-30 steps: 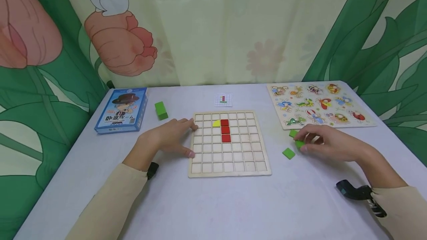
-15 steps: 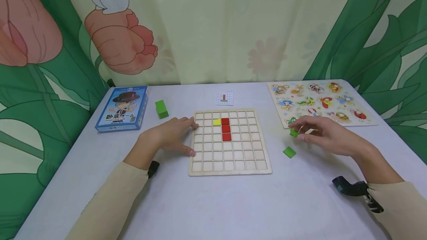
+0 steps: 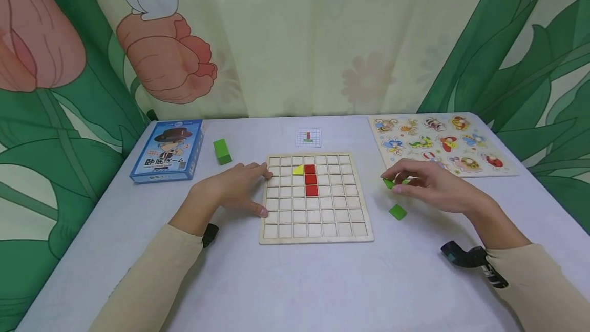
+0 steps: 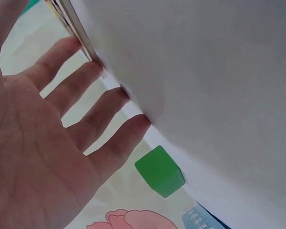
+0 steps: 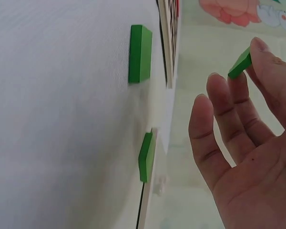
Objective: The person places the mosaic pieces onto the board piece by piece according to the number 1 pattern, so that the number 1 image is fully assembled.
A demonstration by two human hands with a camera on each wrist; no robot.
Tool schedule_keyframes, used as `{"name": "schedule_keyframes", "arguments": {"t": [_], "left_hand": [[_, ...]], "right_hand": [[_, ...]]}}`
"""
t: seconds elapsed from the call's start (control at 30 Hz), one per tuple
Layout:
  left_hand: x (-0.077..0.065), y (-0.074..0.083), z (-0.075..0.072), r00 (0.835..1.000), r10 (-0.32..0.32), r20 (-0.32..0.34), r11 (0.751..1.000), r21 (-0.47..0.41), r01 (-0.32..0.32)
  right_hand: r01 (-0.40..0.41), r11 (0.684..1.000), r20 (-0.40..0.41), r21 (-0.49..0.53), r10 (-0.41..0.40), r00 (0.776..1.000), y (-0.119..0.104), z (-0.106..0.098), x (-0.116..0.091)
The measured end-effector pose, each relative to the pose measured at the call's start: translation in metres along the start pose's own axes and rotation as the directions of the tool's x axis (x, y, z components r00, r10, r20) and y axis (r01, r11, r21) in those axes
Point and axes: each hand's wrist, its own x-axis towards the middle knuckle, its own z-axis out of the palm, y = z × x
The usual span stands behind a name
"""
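Observation:
A square grid board [image 3: 316, 243] lies mid-table, with three red tiles [image 3: 311, 179] in a column and a yellow piece [image 3: 298, 169] beside the top one. My left hand [image 3: 235, 191] rests at the board's left edge, thumb and fingers spread; its fingers look straight in the left wrist view. My right hand [image 3: 433, 186] pinches a green square tile [image 5: 240, 63] between thumb and fingertip, raised off the table. Below it lies one loose green tile [image 3: 398, 212]. Another green tile [image 5: 146, 157] shows in the right wrist view, mostly covered by the hand in the head view.
A small pattern card [image 3: 308, 138] lies behind the board. To the left are a green block [image 3: 222, 152] and a blue game box [image 3: 168, 150]. An insect puzzle board [image 3: 444, 142] lies at the back right. A printed curtain [image 3: 286, 40] hangs behind the table.
My right hand has picked up a green tile from the group on the right and moved left with it, toward the board. My left hand stays at the board's edge.

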Motion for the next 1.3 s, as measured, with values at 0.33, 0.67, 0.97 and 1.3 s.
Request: {"name": "schedule_keyframes", "arguments": {"t": [0.33,0.67,0.97,1.3], "left_hand": [[0.0,-0.001,0.0,1.0,-0.005,0.0,1.0,-0.007,0.005],[-0.001,0.0,-0.002,1.0,-0.022,0.008,1.0,-0.017,0.022],[-0.001,0.001,0.001,0.999,-0.039,0.006,0.999,-0.033,0.039],[-0.001,0.0,0.0,0.999,-0.042,0.012,0.999,-0.031,0.043]], "right_hand": [[0.012,0.999,0.0,0.036,-0.012,1.0,-0.005,0.009,0.02],[0.014,0.998,0.018,0.057,-0.015,1.0,-0.01,0.022,0.039],[0.027,0.996,0.07,0.089,-0.033,0.997,-0.018,0.036,0.064],[0.031,0.995,0.132,0.094,-0.043,0.99,-0.026,0.052,0.085]]}}
